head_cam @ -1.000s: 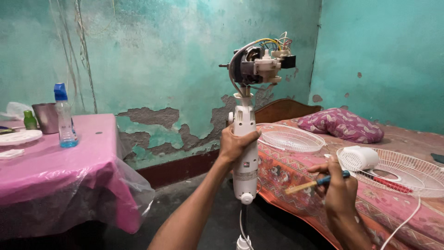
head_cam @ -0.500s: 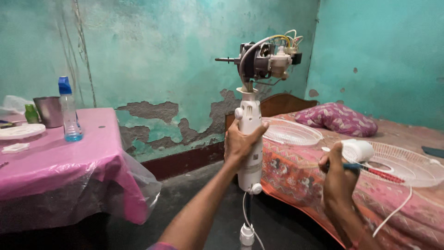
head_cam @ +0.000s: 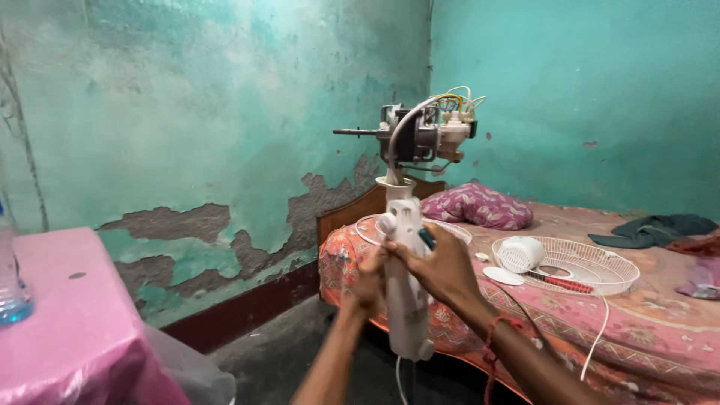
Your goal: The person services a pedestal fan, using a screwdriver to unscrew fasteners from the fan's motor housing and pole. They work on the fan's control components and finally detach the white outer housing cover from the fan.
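Right hand (head_cam: pixel 442 270) now joins fan column (head_cam: pixel 405 300)

Both forearms extend forward and upward from the lower frame edge. The left hand (head_cam: pixel 369 279) is closed in a grip, partly hidden. The right hand (head_cam: pixel 442 264) is closed, knuckles outward, wrist banded red.

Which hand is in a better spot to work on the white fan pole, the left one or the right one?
Probably the right hand. It lies across the front of the white fan pole, with a dark tool handle showing at its fingers. The left hand grips the pole from behind, steadying it.
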